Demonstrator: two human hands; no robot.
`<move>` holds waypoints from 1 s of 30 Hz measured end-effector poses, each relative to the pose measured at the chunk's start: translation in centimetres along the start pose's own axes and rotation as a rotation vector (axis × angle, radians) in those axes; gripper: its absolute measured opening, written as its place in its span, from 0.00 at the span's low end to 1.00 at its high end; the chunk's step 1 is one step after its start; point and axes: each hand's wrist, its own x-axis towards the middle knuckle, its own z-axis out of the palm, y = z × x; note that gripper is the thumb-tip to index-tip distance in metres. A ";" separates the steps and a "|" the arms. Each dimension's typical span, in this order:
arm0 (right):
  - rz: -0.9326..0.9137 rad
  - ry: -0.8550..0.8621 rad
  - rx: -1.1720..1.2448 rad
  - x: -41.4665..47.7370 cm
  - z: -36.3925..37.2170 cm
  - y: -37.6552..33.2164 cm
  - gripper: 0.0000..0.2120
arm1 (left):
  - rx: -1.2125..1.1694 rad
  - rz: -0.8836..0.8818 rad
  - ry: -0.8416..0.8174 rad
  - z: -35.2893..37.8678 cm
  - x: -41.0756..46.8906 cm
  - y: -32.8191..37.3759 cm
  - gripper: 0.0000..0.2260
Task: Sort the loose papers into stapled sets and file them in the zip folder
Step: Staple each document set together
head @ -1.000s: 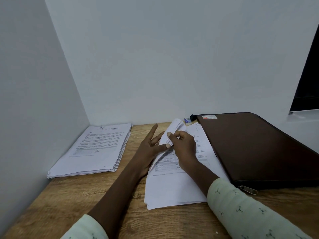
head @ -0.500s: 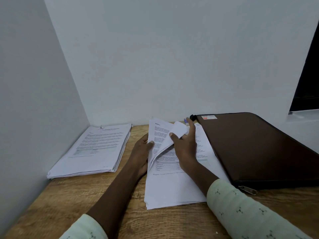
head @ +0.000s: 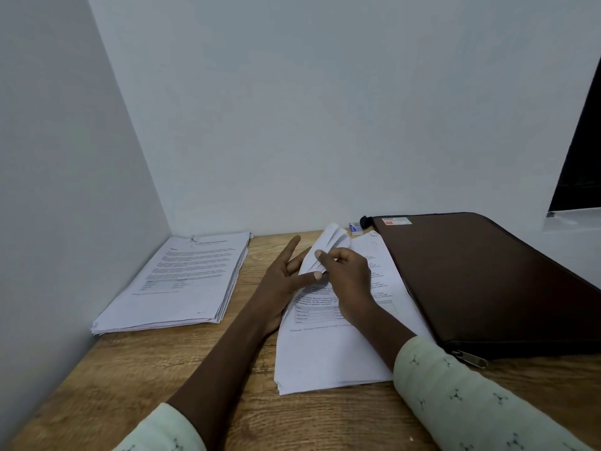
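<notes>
My left hand (head: 286, 281): fingers spread straight, thumb resting against the lifted sheets (head: 330, 244); it grips nothing.
My right hand (head: 349, 271): fingers curled, pinching those sheets near their far corner.
Loose pile (head: 325, 356): directly under both hands, long axis running away from me.
Zip folder (head: 487, 281): just right of my right hand, lying alongside the pile and meeting its right edge; it looks closed.
Done stack (head: 182, 278): well apart, left of my left hand.
Nearer hand: right for the folder, left for the stack.
My judgement: I'm counting off a set, with stapling not yet done.
</notes>
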 end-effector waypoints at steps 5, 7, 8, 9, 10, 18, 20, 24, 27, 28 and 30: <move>0.067 -0.024 0.098 0.2 0.3 0.3 0.13 | 0.039 -0.001 0.152 0.0 0.0 0.1 0.28; 0.071 0.004 0.099 0.2 0.3 0.2 0.14 | 0.006 -0.017 0.240 -0.2 0.2 0.1 0.22; 0.062 0.024 0.087 0.2 0.2 0.2 0.15 | -0.036 -0.023 0.259 -0.4 0.3 0.1 0.21; 0.054 0.041 0.078 0.2 0.2 0.1 0.15 | -0.077 -0.027 0.271 -0.6 0.3 0.0 0.21; 0.046 0.053 0.072 0.2 0.3 0.1 0.15 | -0.107 -0.027 0.282 -0.8 0.4 -0.1 0.21; 0.032 0.060 0.058 0.1 0.3 0.1 0.14 | -0.104 -0.030 0.325 -0.9 0.7 -0.4 0.21; 0.030 0.058 0.068 0.1 0.3 0.1 0.14 | -0.106 -0.027 0.331 -1.0 0.8 -0.5 0.22; 0.040 0.054 0.073 0.0 0.3 0.0 0.13 | -0.104 -0.022 0.326 -0.9 0.7 -0.5 0.22; 0.036 0.058 0.069 0.0 0.2 0.0 0.09 | -0.100 -0.023 0.305 -1.0 0.6 -0.5 0.21; 0.035 0.057 0.072 0.0 0.2 0.0 0.09 | -0.090 -0.018 0.293 -1.0 0.6 -0.5 0.21; 0.025 0.033 0.082 0.0 0.2 0.0 0.07 | -0.059 0.002 0.243 -0.8 0.4 -0.3 0.18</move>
